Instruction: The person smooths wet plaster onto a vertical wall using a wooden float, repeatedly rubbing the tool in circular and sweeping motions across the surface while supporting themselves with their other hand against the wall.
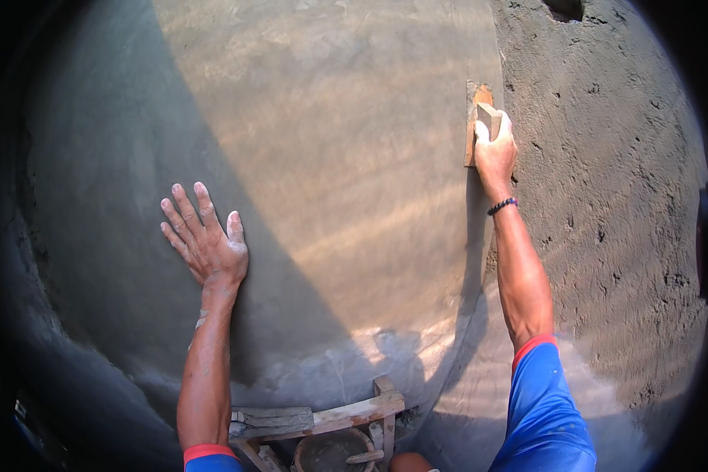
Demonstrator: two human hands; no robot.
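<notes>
My left hand [208,240], dusted pale at the fingertips, lies open against a smooth grey plastered wall [330,181], its fingers apart. My right hand [494,157] grips the handle of a rectangular float [476,93], rust-orange and grey, held against the smooth plaster near its right edge. To the right of that edge, the wall has rough, pitted grey plaster [598,197]. A diagonal boundary between shade and sunlight crosses the smooth part.
Below, at the bottom centre, stands a worn wooden frame [350,413] with a round container [307,447] of grey material and a wooden piece across it. A dark hole [565,9] shows in the rough plaster at the top right.
</notes>
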